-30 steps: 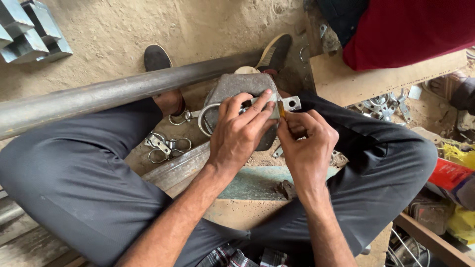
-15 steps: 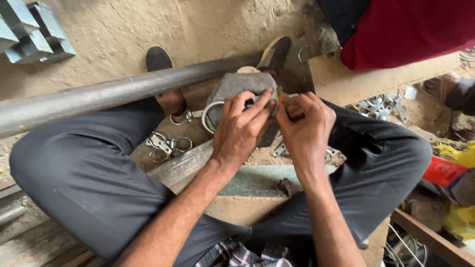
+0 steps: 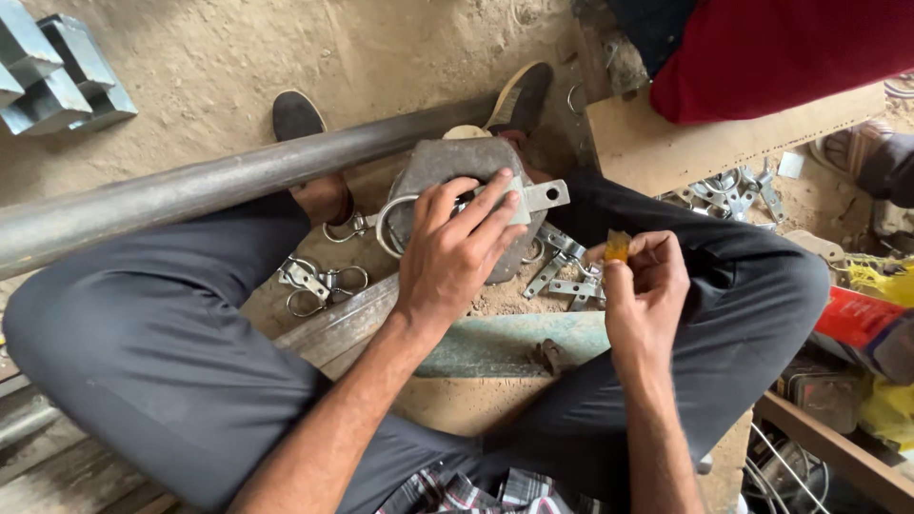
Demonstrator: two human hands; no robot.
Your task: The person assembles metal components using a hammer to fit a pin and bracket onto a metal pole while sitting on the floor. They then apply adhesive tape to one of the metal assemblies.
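I sit cross-legged on a dirt floor. My left hand (image 3: 457, 243) presses a flat metal bracket with a hole (image 3: 543, 197) and a steel ring (image 3: 386, 228) down on a grey stone block (image 3: 447, 162) between my legs. My right hand (image 3: 643, 286) is drawn back to the right of the block, pinching a small yellow-orange piece (image 3: 617, 246) between thumb and fingers. Loose flat metal brackets (image 3: 562, 276) lie on the ground between the two hands.
A long steel pipe (image 3: 190, 186) runs across above my left knee. Finished ring-and-bracket pieces (image 3: 319, 281) lie by my left leg. More brackets (image 3: 733, 190) lie at the right near a wooden board (image 3: 666, 143). Metal channel pieces (image 3: 57, 71) sit at top left. A person in red sits at top right.
My right hand has pulled away from the block, down and to the right, with the yellow piece. My left hand stays on the bracket, whose holed end now shows.
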